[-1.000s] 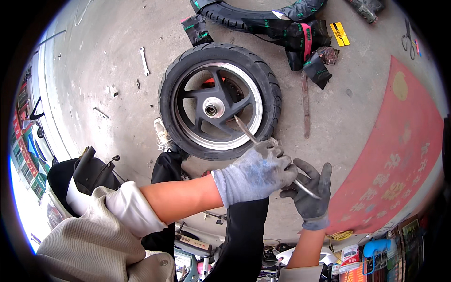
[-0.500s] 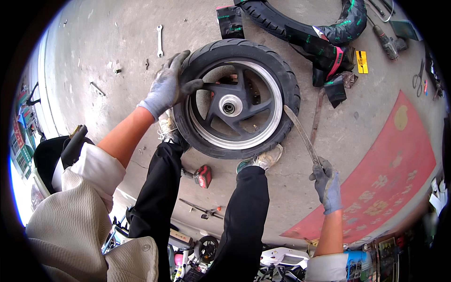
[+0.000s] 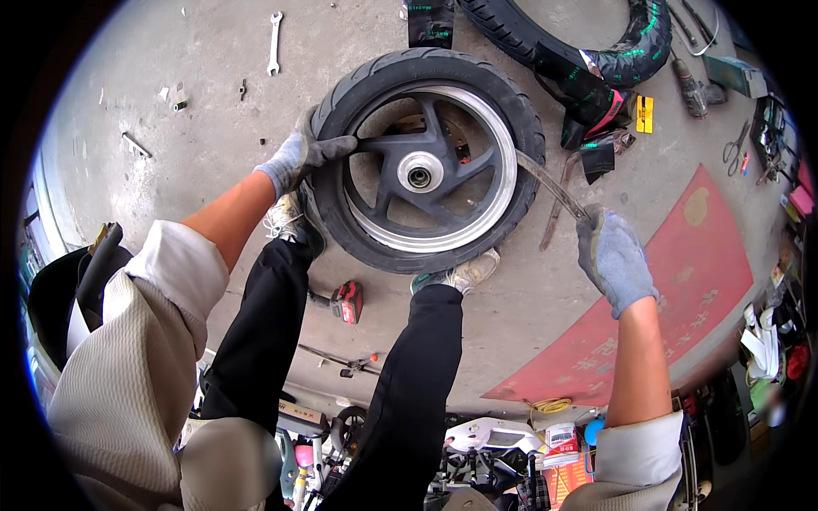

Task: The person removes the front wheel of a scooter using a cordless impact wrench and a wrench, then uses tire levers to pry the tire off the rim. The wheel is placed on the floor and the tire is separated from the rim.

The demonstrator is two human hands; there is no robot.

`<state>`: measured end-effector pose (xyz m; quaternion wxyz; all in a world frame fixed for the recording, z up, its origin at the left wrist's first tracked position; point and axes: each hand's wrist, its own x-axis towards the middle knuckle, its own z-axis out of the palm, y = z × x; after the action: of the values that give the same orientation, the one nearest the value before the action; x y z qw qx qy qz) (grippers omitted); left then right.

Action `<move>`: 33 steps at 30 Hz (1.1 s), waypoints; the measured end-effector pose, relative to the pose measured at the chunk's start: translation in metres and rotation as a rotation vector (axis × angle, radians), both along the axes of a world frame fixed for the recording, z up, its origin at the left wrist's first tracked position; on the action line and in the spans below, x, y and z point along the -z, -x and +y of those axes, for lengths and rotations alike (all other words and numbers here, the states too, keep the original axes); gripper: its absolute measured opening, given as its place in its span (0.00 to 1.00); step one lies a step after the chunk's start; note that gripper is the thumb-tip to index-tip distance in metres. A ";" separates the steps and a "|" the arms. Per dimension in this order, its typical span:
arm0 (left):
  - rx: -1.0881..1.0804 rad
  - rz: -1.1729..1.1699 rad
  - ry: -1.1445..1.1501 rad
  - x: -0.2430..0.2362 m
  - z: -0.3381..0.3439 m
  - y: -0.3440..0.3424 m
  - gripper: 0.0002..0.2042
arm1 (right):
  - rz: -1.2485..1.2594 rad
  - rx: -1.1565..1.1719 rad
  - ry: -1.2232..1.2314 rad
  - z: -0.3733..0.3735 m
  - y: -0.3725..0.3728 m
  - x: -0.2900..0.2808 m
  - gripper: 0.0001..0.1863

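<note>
A black tyre (image 3: 426,68) on a dark spoked rim (image 3: 464,173) with a silver edge lies between my feet. My left hand (image 3: 308,153), in a grey glove, is closed on the tyre's left side. Its thumb lies across the sidewall toward the rim, and the other fingers are partly hidden. In my gloved right hand (image 3: 618,260) is a long, flat metal tyre lever (image 3: 550,179). The lever's far tip meets the right side between the rim edge and the tyre; whether it is under the bead I cannot tell.
A second tyre (image 3: 503,43), partly wrapped in black film, lies at the upper right near a drill (image 3: 688,89) and scissors (image 3: 734,143). A wrench (image 3: 274,43) is at the upper left. A red-and-black power tool (image 3: 347,301) lies between my legs, and a red mat (image 3: 630,324) to the right.
My right hand has moved up and swung the lever to a flatter angle, its tip now against the rim edge. My left hand has slid slightly down the tyre's left side.
</note>
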<state>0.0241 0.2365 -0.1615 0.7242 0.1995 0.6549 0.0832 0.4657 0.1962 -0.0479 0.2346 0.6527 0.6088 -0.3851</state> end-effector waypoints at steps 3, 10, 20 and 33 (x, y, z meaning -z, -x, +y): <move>0.111 0.095 -0.280 0.037 -0.017 0.024 0.43 | 0.218 0.864 0.440 0.038 0.092 -0.036 0.09; -0.054 0.036 -0.055 0.027 -0.030 0.017 0.42 | 0.366 1.924 -0.227 -0.122 0.257 0.106 0.16; 0.374 0.391 -0.412 -0.001 -0.031 0.009 0.39 | 0.386 1.498 -0.051 -0.241 0.021 0.100 0.17; 1.218 0.561 -0.285 0.007 -0.120 -0.234 0.37 | 0.250 0.638 0.324 -0.227 -0.070 0.084 0.22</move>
<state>0.2583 0.1170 -0.1682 0.4113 0.6397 0.5714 -0.3084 0.5354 -0.0312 -0.1320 0.1271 0.7117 0.3301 -0.6070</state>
